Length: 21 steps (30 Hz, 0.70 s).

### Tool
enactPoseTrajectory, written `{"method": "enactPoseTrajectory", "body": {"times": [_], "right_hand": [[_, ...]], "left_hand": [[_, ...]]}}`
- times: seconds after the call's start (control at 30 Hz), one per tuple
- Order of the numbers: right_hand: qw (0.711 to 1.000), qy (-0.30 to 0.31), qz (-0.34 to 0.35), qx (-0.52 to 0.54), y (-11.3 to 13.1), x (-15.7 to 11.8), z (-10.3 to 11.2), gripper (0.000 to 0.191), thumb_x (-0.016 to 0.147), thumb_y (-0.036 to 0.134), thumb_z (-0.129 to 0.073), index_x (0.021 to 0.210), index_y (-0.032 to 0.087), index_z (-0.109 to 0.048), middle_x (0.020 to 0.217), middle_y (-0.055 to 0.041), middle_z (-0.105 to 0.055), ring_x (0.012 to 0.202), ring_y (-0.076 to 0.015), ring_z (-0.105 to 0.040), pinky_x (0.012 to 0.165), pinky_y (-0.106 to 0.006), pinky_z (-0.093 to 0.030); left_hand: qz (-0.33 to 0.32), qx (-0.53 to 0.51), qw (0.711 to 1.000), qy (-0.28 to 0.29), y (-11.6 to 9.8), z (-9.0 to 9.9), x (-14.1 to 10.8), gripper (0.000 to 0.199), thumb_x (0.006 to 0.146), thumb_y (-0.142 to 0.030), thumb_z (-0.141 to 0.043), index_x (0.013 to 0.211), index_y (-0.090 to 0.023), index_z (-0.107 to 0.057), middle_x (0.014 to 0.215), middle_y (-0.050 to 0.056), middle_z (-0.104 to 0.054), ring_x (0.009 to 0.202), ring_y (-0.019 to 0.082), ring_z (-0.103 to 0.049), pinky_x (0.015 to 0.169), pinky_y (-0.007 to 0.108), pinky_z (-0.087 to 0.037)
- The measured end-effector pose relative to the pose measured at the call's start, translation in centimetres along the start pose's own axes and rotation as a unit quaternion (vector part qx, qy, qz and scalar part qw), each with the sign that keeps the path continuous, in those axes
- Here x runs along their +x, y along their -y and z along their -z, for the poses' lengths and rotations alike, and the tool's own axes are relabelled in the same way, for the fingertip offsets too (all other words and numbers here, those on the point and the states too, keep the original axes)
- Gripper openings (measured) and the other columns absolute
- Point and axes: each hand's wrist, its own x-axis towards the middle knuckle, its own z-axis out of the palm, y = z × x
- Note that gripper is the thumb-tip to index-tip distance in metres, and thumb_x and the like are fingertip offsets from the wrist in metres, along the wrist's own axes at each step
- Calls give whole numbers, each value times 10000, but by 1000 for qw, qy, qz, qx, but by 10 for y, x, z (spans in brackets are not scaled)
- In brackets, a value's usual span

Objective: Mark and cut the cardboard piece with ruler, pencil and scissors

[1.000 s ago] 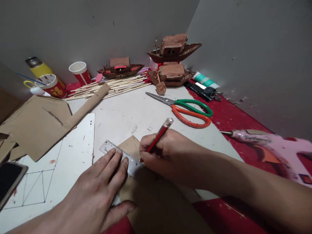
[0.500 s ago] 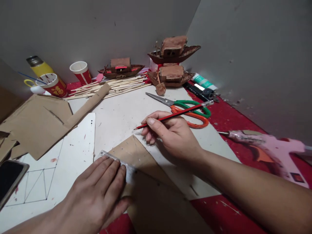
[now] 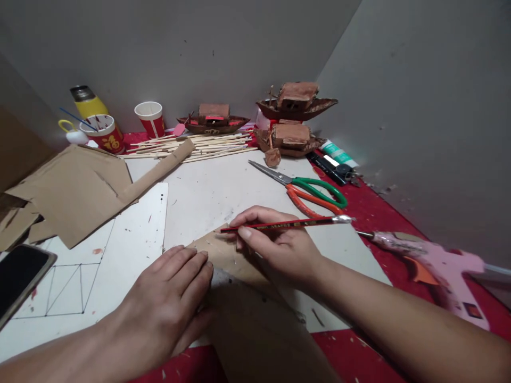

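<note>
My left hand [image 3: 171,298] lies with its fingers flat on a clear ruler [image 3: 225,277] and presses it onto a strip of brown cardboard [image 3: 209,243]. My fingers cover the ruler's left end. My right hand [image 3: 275,244] is closed around a red and black pencil [image 3: 315,221], held nearly level. The pencil's tip is over the cardboard's far edge; whether it touches cannot be made out. Scissors [image 3: 287,178] with green and orange handles lie just beyond my right hand. Shadow darkens the near part of the cardboard.
Cut cardboard [image 3: 80,197] and a phone [image 3: 24,276] lie left, by a drawing [image 3: 66,290]. Wooden sticks [image 3: 215,146], model boats [image 3: 297,101], paper cups [image 3: 149,119] and a yellow bottle [image 3: 88,103] line the back. A pink glue gun [image 3: 435,266] lies right.
The camera view has shifted. My right hand has come nearer, bringing the pencil tip back over the cardboard's edge, and the pencil is more level. My left hand now covers the ruler's end.
</note>
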Motion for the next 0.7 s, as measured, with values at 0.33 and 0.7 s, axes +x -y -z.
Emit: {"method": "enactPoseTrajectory", "body": {"times": [0.33,0.7], "right_hand": [[997,20,-4,-68,7,-4,3,90,740,173,-530,676,183,-593,618,-11,-642,499,-117,-538,473,-244,-428],[987,47,58,-142,9,-8,8,134,737,191,-518,610,197,-561,556,-9,-585,518,-155,-541,483,-271,-415]], "left_hand": [[16,-57,998,0,-1,-6,3,293,897,-202,-543,1157,-84,-611,1093,149,-709,983,304,-621,826,466,-561],[4,-38,999,14,-5,-11,0,335,905,-176,-523,1219,-93,-606,1184,116,-701,1012,285,-611,924,461,-524]]}}
